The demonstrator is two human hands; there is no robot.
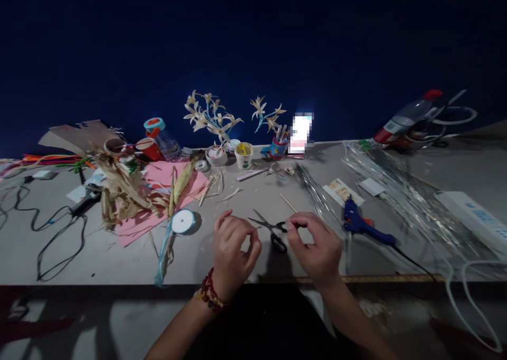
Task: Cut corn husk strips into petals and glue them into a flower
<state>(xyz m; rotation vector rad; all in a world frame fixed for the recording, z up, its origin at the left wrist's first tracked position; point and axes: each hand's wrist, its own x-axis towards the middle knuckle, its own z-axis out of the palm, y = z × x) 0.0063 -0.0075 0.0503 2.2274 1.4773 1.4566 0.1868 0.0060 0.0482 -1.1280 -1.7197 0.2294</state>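
Note:
My left hand (236,246), with a beaded bracelet (211,291) at its wrist, hovers over the front of the table, thumb and forefinger pinched together. My right hand (316,246) is closed in a similar pinch to the right. Whatever either pinch holds is too small to make out. Between the hands lie black-handled scissors (271,229) with their blades apart; the right fingertips are close to a handle. A thin pale stick (289,203) rests just beyond. Left of my left hand is a roll of blue ribbon (183,222), its loose end hanging over the table edge.
Dried corn husks (122,191) lie on pink paper (137,227). Pale husk flowers (209,114) stand in small cups at the back, beside a lit phone (300,132). On the right are a blue glue gun (362,225), wire bundles (312,185) and a power strip (475,214).

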